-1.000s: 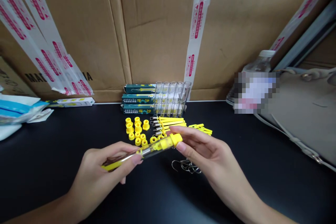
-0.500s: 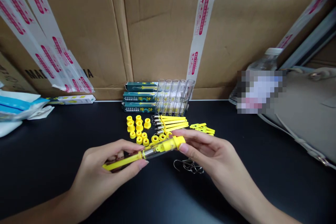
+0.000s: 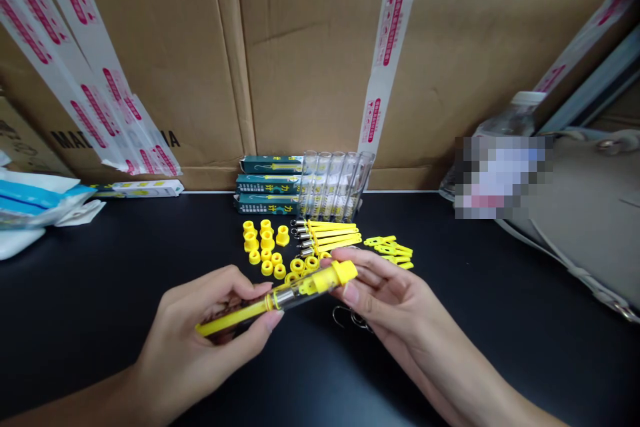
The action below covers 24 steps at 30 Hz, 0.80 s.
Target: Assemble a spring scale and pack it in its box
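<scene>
Left hand (image 3: 183, 333) grips the clear tube (image 3: 289, 298); right hand (image 3: 400, 307) curls by its yellow cap (image 3: 346, 272), hold unclear, yellow sticks (image 3: 335, 238) lying beyond!

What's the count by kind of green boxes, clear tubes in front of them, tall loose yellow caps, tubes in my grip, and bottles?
Green boxes: 3
Clear tubes by the boxes: 5
Tall loose yellow caps: 5
Held tube: 1
Bottle: 1
Total: 15
</scene>
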Tool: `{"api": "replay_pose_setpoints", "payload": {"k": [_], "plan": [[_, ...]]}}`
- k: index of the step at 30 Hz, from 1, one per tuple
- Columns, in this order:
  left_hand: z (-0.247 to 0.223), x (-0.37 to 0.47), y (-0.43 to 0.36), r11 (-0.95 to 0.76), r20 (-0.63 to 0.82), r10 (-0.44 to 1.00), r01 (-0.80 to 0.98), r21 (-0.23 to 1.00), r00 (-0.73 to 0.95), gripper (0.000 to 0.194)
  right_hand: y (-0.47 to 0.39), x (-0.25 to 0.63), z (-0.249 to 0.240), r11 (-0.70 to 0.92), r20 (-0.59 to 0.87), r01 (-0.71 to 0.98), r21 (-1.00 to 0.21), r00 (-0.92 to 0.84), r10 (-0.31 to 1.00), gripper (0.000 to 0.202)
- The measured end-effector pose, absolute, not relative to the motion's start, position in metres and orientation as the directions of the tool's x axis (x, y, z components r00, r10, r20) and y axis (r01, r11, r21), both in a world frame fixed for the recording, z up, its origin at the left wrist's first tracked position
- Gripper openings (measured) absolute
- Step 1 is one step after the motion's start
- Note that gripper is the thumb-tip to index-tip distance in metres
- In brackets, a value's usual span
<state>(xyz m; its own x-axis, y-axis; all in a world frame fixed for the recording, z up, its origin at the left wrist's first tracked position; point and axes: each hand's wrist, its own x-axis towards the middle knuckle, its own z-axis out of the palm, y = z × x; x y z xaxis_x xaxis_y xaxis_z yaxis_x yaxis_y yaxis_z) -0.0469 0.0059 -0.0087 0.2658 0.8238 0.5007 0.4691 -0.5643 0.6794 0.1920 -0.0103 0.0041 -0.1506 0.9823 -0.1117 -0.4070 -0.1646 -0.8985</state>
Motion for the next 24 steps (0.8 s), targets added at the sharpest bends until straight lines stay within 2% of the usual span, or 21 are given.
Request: {"api": "replay_pose_setpoints", "payload": {"k": [11,19,24], "plan": [[-0.006,-0.047,0.005,-0.443,0.368,0.896,0.427,0.788,0.25,0.018,-0.011,0.186,0.001,-0.214,-0.176,-0.468,-0.858,-0.124,0.977,0.037],[-0.003,-0.043,0.004,-0.412,0.355,0.911,0.42,0.809,0.21,0.018,-0.011,0.18,0.001,-0.221,-0.206,-0.493,-0.841,-0.086,0.975,0.04],[0.004,-0.036,0.0,-0.321,0.312,0.945,0.431,0.843,0.095,0.021,-0.011,0.179,0.001,-0.194,-0.166,-0.49,-0.85,-0.1,0.981,0.041]]}}
